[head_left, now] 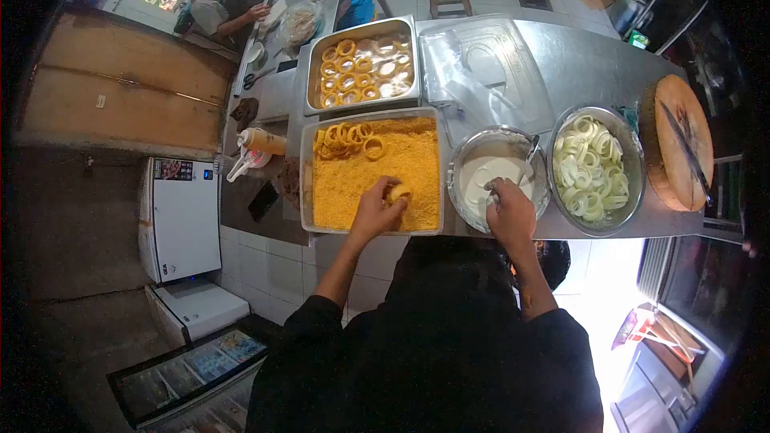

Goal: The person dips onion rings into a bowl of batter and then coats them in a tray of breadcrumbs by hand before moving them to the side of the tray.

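Note:
My left hand (377, 210) is closed around a crumb-coated onion ring (399, 192), just above the orange breadcrumbs (345, 184) in a clear plastic tub (307, 192). Several coated rings (346, 136) lie at the tub's far left, with a single ring (374, 147) beside them. Over the metal bowl (459, 204) of pale batter (485, 164), my right hand (511, 210) has its batter-smeared fingers pinched together; what they hold, if anything, is hard to make out. A spoon-like metal handle (532, 148) leans in that bowl. To its right, a steel bowl (561, 220) holds sliced onion rings (592, 168).
Behind the tub, a metal tray (415, 48) holds several coated rings (346, 72). A clear lid (489, 64) lies beside it. At right, a knife (686, 144) rests on a round wooden board (674, 112). A sauce bottle (263, 142) stands left. Another person (220, 0) works at the far table.

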### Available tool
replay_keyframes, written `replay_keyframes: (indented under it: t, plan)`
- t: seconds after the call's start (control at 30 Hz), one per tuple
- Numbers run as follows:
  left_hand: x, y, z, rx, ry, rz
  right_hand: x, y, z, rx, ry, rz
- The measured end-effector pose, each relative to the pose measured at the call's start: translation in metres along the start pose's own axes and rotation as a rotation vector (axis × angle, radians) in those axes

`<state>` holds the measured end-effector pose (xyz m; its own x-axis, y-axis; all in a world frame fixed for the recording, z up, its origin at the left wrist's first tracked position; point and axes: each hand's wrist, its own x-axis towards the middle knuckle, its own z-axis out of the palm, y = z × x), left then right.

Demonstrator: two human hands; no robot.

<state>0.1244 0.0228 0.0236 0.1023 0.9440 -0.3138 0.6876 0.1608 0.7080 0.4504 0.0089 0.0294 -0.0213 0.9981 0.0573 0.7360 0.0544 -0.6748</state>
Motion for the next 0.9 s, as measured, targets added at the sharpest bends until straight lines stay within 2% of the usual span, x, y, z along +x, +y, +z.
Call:
replay_keyframes:
  t: [0.07,0.1,0.17,0.2,0.27,0.4,0.5,0.57,0.67,0.7,0.77,0.9]
  plan:
    - [-0.001,-0.002,-0.009,0.083,0.109,0.127,0.0,0.0,0.0,-0.003,0.007,-0.005]
    - [-0.002,-0.008,-0.012,0.083,0.11,0.128,0.0,0.001,0.0,-0.003,0.008,-0.006]
    - [-0.004,-0.019,-0.016,0.374,0.219,0.167,0.0,0.001,0.0,0.006,0.006,-0.005]
    - [-0.009,-0.014,-0.016,0.375,0.217,0.167,0.0,0.001,0.0,0.007,0.007,-0.003]
    - [-0.019,0.002,-0.018,0.564,0.077,-0.133,0.001,0.001,0.001,0.007,0.002,0.001]
    - [-0.01,-0.037,-0.012,0.47,0.066,-0.149,0.001,0.003,0.001,-0.016,-0.003,-0.041]
    - [0.001,-0.06,-0.011,0.4,0.164,-0.097,0.004,0.002,0.002,-0.012,0.003,-0.046]
    - [0.002,-0.036,-0.019,-0.015,0.217,0.034,0.004,-0.004,-0.003,0.014,-0.007,0.004]
    - [-0.004,0.018,-0.024,-0.014,0.206,0.006,0.004,-0.006,-0.003,-0.027,-0.028,0.018]
    - [-0.006,0.021,-0.02,-0.016,0.209,0.003,0.004,-0.004,-0.002,-0.028,-0.032,0.016]
    - [-0.014,0.023,-0.013,0.358,0.251,0.183,0.004,-0.002,-0.001,0.018,-0.019,-0.007]
    - [-0.016,0.003,0.004,0.337,0.258,0.134,0.002,0.001,0.0,0.022,-0.003,-0.009]
